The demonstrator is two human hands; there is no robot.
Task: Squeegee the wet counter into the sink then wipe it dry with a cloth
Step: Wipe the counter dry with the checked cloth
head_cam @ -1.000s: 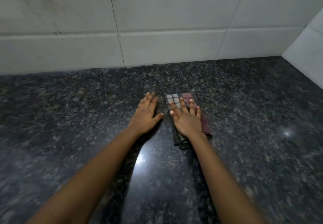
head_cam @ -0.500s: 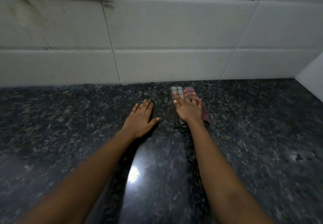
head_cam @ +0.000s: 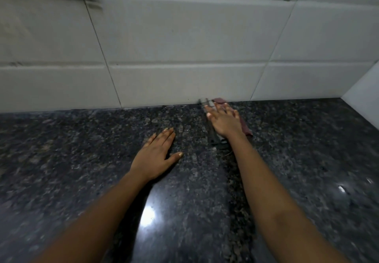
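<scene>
Cloth (head_cam: 246, 128) farther back now, at the wall (head_cam: 184, 57), beneath flat right grip (head_cam: 224, 124)

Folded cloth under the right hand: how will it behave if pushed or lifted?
Likely floppy: the cloth lies flat and thin under the right hand, so it would probably droop and unfold if lifted by one edge. It probably slides easily, since the counter looks polished and glossy. It seems unlikely to roll or tip.

Speckled dark counter (head_cam: 82, 150) bears a folded cloth (head_cam: 245, 127).
</scene>
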